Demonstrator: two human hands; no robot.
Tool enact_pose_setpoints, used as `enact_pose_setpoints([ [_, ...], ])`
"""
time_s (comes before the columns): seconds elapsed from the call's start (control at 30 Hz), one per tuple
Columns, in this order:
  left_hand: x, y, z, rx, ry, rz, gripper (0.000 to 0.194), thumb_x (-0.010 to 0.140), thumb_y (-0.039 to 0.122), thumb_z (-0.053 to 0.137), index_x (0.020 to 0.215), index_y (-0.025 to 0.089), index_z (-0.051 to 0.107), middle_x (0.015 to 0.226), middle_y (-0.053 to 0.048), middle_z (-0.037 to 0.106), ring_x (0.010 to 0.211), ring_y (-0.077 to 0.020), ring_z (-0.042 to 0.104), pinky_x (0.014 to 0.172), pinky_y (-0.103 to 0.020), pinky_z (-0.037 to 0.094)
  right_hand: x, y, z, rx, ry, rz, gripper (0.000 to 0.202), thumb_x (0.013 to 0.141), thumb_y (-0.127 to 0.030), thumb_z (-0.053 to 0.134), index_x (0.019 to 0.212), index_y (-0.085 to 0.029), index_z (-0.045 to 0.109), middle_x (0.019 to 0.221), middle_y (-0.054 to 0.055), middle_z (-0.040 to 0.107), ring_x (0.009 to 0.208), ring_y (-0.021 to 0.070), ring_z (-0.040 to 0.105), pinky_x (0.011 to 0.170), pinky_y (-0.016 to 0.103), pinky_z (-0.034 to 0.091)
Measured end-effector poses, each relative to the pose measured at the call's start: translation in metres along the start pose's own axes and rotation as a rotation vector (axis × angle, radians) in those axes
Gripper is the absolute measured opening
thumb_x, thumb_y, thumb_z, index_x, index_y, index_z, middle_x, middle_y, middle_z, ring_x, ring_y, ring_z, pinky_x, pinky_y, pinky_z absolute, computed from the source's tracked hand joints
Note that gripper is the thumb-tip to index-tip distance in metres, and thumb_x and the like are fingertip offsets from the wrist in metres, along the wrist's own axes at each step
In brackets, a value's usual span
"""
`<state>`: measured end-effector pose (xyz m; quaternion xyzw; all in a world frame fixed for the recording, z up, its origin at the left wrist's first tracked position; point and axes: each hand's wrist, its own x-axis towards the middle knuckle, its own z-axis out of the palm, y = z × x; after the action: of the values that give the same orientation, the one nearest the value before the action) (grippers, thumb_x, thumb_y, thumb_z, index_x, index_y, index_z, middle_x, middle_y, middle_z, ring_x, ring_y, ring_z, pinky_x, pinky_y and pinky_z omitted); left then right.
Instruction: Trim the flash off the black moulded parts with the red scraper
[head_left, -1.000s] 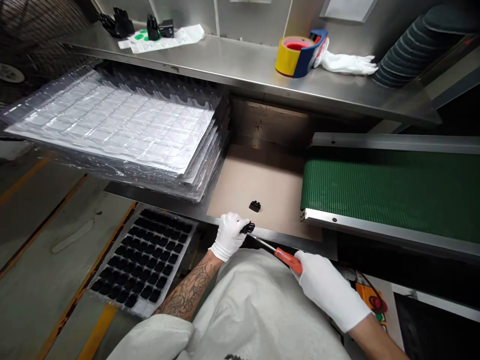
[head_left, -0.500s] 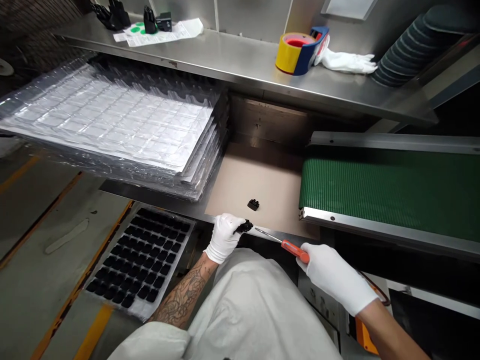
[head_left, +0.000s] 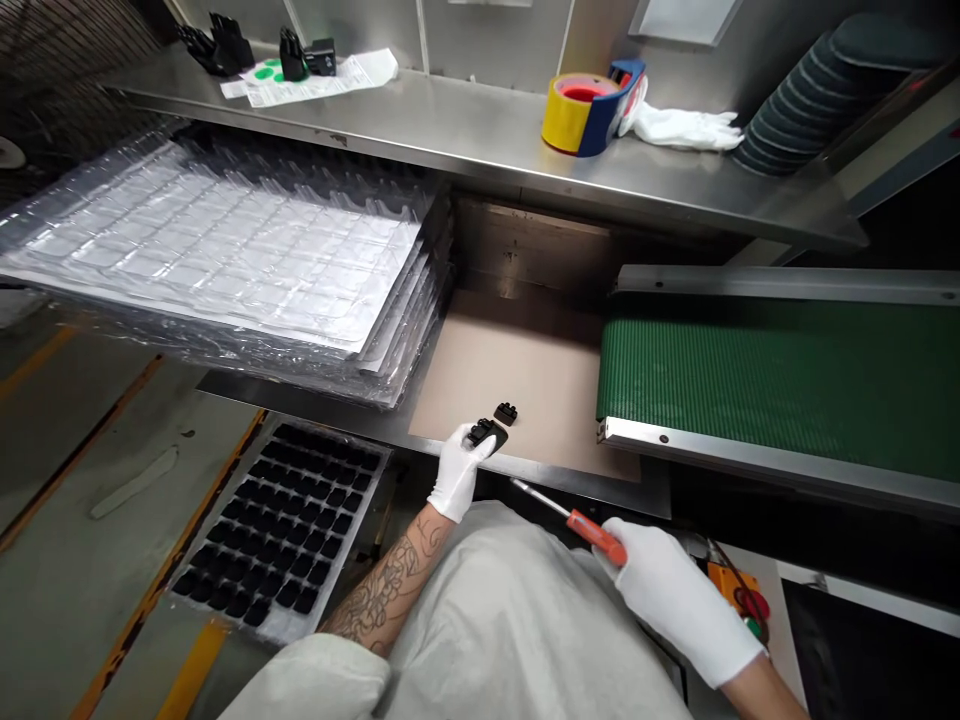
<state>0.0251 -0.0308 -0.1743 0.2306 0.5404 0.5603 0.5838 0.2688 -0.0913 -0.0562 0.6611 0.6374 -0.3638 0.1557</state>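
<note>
My left hand (head_left: 458,473), in a white glove, grips a small black moulded part (head_left: 488,436) at the near edge of the brown work surface (head_left: 517,350). A second, smaller black piece (head_left: 506,413) lies on that surface just beyond it. My right hand (head_left: 660,580), also gloved, is closed around the orange handle of a screwdriver (head_left: 597,536). Its metal shaft points up and left, and the tip is apart from the part in my left hand. The glove hides how the right fingers wrap the handle.
Stacked clear plastic trays (head_left: 225,240) with white sheets stand at left. A tray of several black parts (head_left: 277,520) sits lower left. A green conveyor belt (head_left: 780,370) is at right. The metal shelf (head_left: 465,110) above holds a tape roll (head_left: 577,113) and a glove (head_left: 686,128).
My left hand has moved up and slightly right with the black part, which now lies turned beside the loose piece. The screwdriver tip has dropped away from the part.
</note>
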Motion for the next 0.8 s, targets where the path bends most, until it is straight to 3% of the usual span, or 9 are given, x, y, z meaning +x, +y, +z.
enact_pose_setpoints([
  [0.13, 0.000, 0.001, 0.004, -0.456, -0.117, -0.317, 0.030, 0.074, 0.034, 0.081, 0.092, 0.016, 0.066, 0.093, -0.006, 0.064, 0.085, -0.0156, 0.060, 0.070, -0.027, 0.046, 0.004, 0.012, 0.015, 0.074, 0.018, 0.015, 0.019, 0.092, -0.025, 0.043, 0.084, -0.019, 0.059, 0.074, 0.002, 0.064, 0.066, 0.0116, 0.055, 0.061, 0.020, 0.025],
  [0.3, -0.003, -0.005, 0.007, -0.592, -0.155, -0.471, 0.020, 0.078, 0.028, 0.077, 0.090, 0.017, 0.066, 0.090, -0.004, 0.063, 0.081, -0.0130, 0.058, 0.070, -0.026, 0.048, 0.007, 0.014, 0.017, 0.096, 0.086, -0.015, 0.022, 0.094, -0.028, 0.042, 0.080, -0.018, 0.056, 0.071, 0.001, 0.061, 0.062, 0.0104, 0.052, 0.059, 0.020, 0.022],
  [0.4, -0.005, -0.004, 0.010, -0.512, -0.187, -0.374, 0.021, 0.078, 0.032, 0.077, 0.088, 0.016, 0.067, 0.083, -0.003, 0.060, 0.072, -0.0109, 0.052, 0.065, -0.025, 0.044, 0.006, 0.015, 0.011, 0.114, 0.090, -0.027, 0.021, 0.093, -0.027, 0.042, 0.078, -0.019, 0.054, 0.070, 0.000, 0.060, 0.063, 0.0106, 0.052, 0.059, 0.020, 0.023],
  [0.47, -0.007, 0.001, 0.012, -0.345, -0.196, -0.259, 0.026, 0.078, 0.038, 0.077, 0.087, 0.015, 0.067, 0.082, -0.003, 0.060, 0.071, -0.0113, 0.051, 0.065, -0.026, 0.042, 0.004, 0.016, 0.006, 0.132, 0.101, -0.008, 0.022, 0.093, -0.029, 0.041, 0.077, -0.018, 0.053, 0.070, 0.000, 0.060, 0.062, 0.0107, 0.051, 0.059, 0.021, 0.025],
  [0.6, -0.008, 0.010, 0.014, -0.049, -0.153, -0.050, 0.035, 0.071, 0.040, 0.081, 0.092, 0.014, 0.070, 0.086, -0.005, 0.067, 0.079, -0.0158, 0.057, 0.075, -0.029, 0.043, 0.002, 0.015, -0.003, 0.095, 0.085, 0.014, 0.021, 0.090, -0.028, 0.045, 0.074, -0.018, 0.052, 0.069, 0.001, 0.061, 0.060, 0.0109, 0.050, 0.058, 0.021, 0.026],
  [0.8, -0.010, 0.013, 0.015, 0.066, -0.096, -0.048, 0.036, 0.071, 0.038, 0.079, 0.096, 0.013, 0.071, 0.092, -0.007, 0.071, 0.086, -0.0214, 0.062, 0.082, -0.033, 0.046, 0.007, 0.003, -0.015, 0.010, 0.058, 0.008, 0.020, 0.090, -0.028, 0.046, 0.076, -0.018, 0.056, 0.073, 0.003, 0.064, 0.060, 0.0114, 0.051, 0.058, 0.022, 0.025],
])
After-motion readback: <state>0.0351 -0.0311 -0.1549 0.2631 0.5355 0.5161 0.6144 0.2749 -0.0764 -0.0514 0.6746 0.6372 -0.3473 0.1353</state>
